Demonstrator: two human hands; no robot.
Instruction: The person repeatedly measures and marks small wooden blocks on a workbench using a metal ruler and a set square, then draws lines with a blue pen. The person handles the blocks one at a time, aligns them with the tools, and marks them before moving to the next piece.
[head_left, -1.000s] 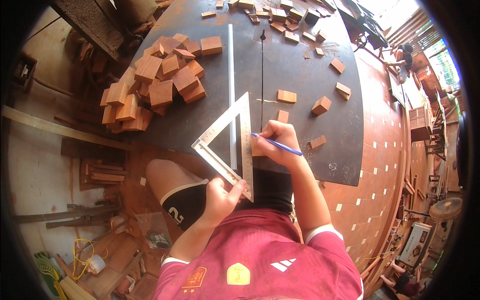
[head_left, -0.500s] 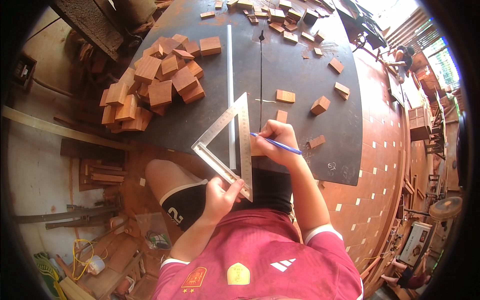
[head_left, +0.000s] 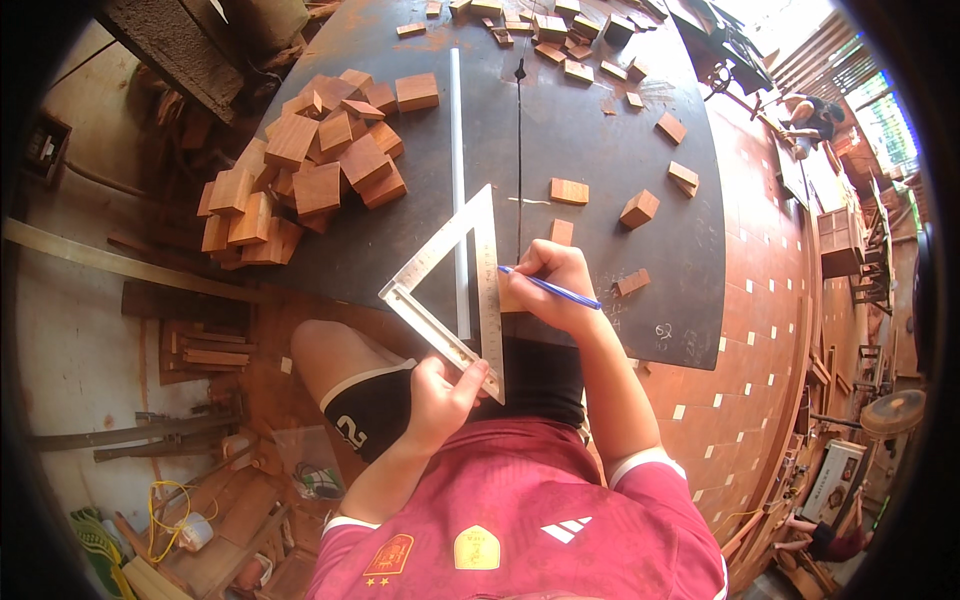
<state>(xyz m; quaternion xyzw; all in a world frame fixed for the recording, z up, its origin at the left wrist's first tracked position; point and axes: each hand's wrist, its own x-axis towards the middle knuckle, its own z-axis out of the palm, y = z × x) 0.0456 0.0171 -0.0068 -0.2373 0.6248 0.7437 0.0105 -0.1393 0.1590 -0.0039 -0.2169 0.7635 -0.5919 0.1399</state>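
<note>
My left hand (head_left: 442, 395) grips the lower corner of a metal triangular square (head_left: 489, 300), thumb on top. The square lies tilted over the table's near edge, its graduated long side facing right. In my right hand (head_left: 558, 280) is a blue pen (head_left: 570, 295), pinched with its tip at the square's graduated edge. A pale wooden block (head_left: 512, 296) shows partly between the square and my right hand; the rest is hidden. Just beyond my knuckles lies another small block (head_left: 562, 232).
A dark table (head_left: 420, 235) carries a heap of reddish wooden blocks (head_left: 318, 188) at left, scattered offcuts (head_left: 578, 72) at the far end and several single blocks at right. A long white strip (head_left: 458, 130) runs beside a slot. Other people (head_left: 808, 120) are on the right.
Both hands, the square and the pen keep nearly the same pose. The whole view has shifted slightly, and the people at far right have changed posture.
</note>
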